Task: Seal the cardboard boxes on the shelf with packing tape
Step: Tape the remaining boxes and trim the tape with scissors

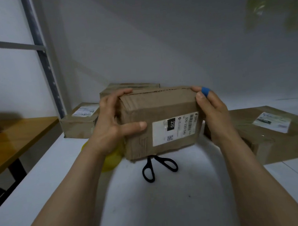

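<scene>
- Grips clasp one cardboard box (159, 115) by its two ends. Your left grip (117, 122) curls its fingers over the far top edge and lays the thumb flat across the near face. Your right grip (214, 118) closes round the opposite end, with a blue band (205, 91) on one finger.
- You hold the box in front of you, tipped toward you and apparently raised off the white shelf (170, 209). A white shipping label (174, 130) faces up on its near side.
- A ragged dark line runs along the box's far top edge. It may be an unsealed seam, though the blur leaves that uncertain.
- Black scissors (159, 167) lie on the shelf directly under the box, handles toward you and blades hidden behind its lower edge.
- A yellow object (112, 160) sits beside the scissors, mostly hidden by your left wrist. It could be the tape, but you cannot tell from here.
- Three more boxes wait on the shelf: a labelled one at the back left (81, 121), another behind the held box (130, 86), and a larger labelled one on the right (271, 131).
- A wooden surface (13, 139) stands off to the left, beyond the metal shelf upright (40, 50).
- The step in hand appears to be turning and placing the box, since neither grip carries any tape.
- Your next move likely calls for setting the box down seam-up, clear of the scissors. Then keep one grip pressing the flaps shut and free the other to fetch the tape.
</scene>
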The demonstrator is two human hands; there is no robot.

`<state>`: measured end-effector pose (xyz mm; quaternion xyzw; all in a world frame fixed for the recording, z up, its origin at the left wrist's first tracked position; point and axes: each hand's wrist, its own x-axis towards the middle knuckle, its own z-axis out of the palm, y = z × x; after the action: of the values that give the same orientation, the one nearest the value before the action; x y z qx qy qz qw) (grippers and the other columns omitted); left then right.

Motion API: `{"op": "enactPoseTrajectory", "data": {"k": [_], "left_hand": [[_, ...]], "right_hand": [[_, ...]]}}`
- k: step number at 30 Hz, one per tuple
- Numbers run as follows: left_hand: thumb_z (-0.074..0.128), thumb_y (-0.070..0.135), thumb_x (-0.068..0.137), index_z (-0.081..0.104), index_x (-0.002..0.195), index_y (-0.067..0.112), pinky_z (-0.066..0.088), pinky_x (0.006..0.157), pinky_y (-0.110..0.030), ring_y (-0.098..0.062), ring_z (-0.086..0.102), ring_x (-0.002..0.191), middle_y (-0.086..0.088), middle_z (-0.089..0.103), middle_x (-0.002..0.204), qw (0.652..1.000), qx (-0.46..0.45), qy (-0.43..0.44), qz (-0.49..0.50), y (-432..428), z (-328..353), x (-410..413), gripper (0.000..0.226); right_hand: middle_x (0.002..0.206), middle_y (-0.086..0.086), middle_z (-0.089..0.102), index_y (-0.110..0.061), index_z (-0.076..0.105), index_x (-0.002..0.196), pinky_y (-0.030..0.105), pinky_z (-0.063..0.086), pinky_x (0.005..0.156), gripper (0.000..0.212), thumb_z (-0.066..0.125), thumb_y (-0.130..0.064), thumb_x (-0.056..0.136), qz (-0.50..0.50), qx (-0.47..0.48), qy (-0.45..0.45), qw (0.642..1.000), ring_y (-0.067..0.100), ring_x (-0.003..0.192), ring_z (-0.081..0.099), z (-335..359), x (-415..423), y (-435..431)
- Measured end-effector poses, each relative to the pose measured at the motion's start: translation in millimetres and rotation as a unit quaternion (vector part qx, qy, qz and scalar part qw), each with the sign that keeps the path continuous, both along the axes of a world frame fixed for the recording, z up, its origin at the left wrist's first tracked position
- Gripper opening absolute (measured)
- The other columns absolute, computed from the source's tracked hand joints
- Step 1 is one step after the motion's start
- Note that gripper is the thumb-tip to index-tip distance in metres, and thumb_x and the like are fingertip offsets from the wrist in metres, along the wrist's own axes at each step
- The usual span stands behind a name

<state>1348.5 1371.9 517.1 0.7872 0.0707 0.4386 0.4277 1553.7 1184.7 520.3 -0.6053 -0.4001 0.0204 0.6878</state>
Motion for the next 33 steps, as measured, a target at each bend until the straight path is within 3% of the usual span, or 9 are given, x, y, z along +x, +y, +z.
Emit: {"op": "enactPoseTrajectory", "data": {"k": [4, 8, 13, 18, 21, 24, 27, 30, 33], "left_hand": [[0.085, 0.042, 0.058, 0.055, 0.131, 0.033, 0.054, 0.096, -0.056, -0.034, 0.059, 0.12, -0.012, 0.049, 0.138, 0.994, -0.072, -0.036, -0.069, 1, 6, 6, 0.08], [0.076, 0.031, 0.062, 0.059, 0.118, 0.019, 0.059, 0.074, -0.04, -0.027, 0.069, 0.094, -0.006, 0.067, 0.11, 0.965, -0.209, -0.104, -0.123, -1, 9, 11, 0.06], [0.072, 0.032, 0.076, 0.056, 0.134, 0.003, 0.059, 0.066, -0.037, -0.026, 0.071, 0.082, -0.011, 0.071, 0.098, 0.915, -0.375, -0.044, -0.143, -5, 7, 8, 0.067], [0.067, 0.045, 0.085, 0.054, 0.134, 0.002, 0.06, 0.077, -0.04, -0.031, 0.069, 0.103, -0.018, 0.067, 0.116, 0.908, -0.362, -0.011, -0.212, -7, 7, 2, 0.066], [0.078, 0.05, 0.077, 0.055, 0.134, 0.005, 0.049, 0.103, -0.051, -0.041, 0.058, 0.123, -0.019, 0.06, 0.129, 0.929, -0.319, 0.027, -0.187, -4, 5, 2, 0.076], [0.062, 0.037, 0.091, 0.07, 0.114, 0.007, 0.06, 0.084, -0.041, -0.032, 0.071, 0.1, -0.015, 0.073, 0.107, 0.921, -0.353, 0.025, -0.163, -8, 9, 2, 0.038], [0.05, 0.034, 0.099, 0.074, 0.095, 0.008, 0.059, 0.06, -0.031, -0.023, 0.073, 0.073, -0.011, 0.075, 0.084, 0.901, -0.399, 0.002, -0.17, -8, 13, 5, 0.036], [0.045, 0.041, 0.101, 0.075, 0.057, 0.014, 0.054, 0.048, -0.023, -0.018, 0.068, 0.053, -0.005, 0.07, 0.063, 0.879, -0.448, -0.018, -0.162, -5, 15, 10, 0.059], [0.039, 0.045, 0.104, 0.071, 0.045, 0.016, 0.049, 0.042, -0.018, -0.015, 0.064, 0.043, -0.003, 0.067, 0.054, 0.869, -0.464, -0.012, -0.168, -4, 16, 10, 0.073]], "right_hand": [[0.108, -0.005, 0.071, -0.026, 0.065, 0.121, 0.053, 0.053, 0.094, 0.037, 0.063, -0.046, 0.089, 0.11, 0.071, 0.074, 0.989, 0.021, 0.1, 0.067, 3, 0, -2], [0.117, 0.004, 0.069, -0.025, 0.051, 0.141, 0.055, 0.052, 0.098, 0.056, 0.063, -0.038, 0.088, 0.222, 0.102, 0.13, 0.961, 0.029, 0.111, 0.064, 3, 3, -10], [0.113, 0.002, 0.072, -0.025, 0.052, 0.137, 0.045, 0.06, 0.082, 0.046, 0.057, -0.024, 0.092, 0.237, 0.075, 0.145, 0.958, 0.024, 0.104, 0.07, 3, -1, -11], [0.113, 0.013, 0.075, -0.013, 0.065, 0.13, 0.044, 0.054, 0.091, 0.05, 0.068, -0.035, 0.085, 0.17, 0.007, 0.302, 0.938, 0.029, 0.097, 0.072, 7, 5, -15], [0.1, 0.011, 0.077, -0.013, 0.073, 0.115, 0.034, 0.058, 0.076, 0.037, 0.064, -0.038, 0.09, 0.173, -0.023, 0.34, 0.924, 0.024, 0.081, 0.075, 10, 3, -16], [0.109, 0.011, 0.076, -0.013, 0.073, 0.121, 0.034, 0.06, 0.082, 0.051, 0.056, -0.053, 0.094, 0.192, -0.031, 0.31, 0.931, 0.025, 0.093, 0.075, 7, 0, -17], [0.134, 0.015, 0.065, -0.017, 0.067, 0.131, 0.048, 0.051, 0.104, 0.08, 0.04, -0.076, 0.086, 0.26, 0.001, 0.257, 0.931, 0.033, 0.126, 0.061, 5, -1, -20], [0.155, 0.016, 0.043, -0.017, 0.041, 0.153, 0.057, 0.035, 0.115, 0.106, 0.065, -0.077, 0.069, 0.356, 0.023, 0.19, 0.915, 0.036, 0.145, 0.039, 2, 7, -24], [0.147, 0.007, 0.054, -0.026, 0.05, 0.146, 0.043, 0.045, 0.111, 0.103, 0.086, -0.066, 0.058, 0.364, -0.019, 0.113, 0.924, 0.025, 0.137, 0.051, -4, 12, -25]]}}
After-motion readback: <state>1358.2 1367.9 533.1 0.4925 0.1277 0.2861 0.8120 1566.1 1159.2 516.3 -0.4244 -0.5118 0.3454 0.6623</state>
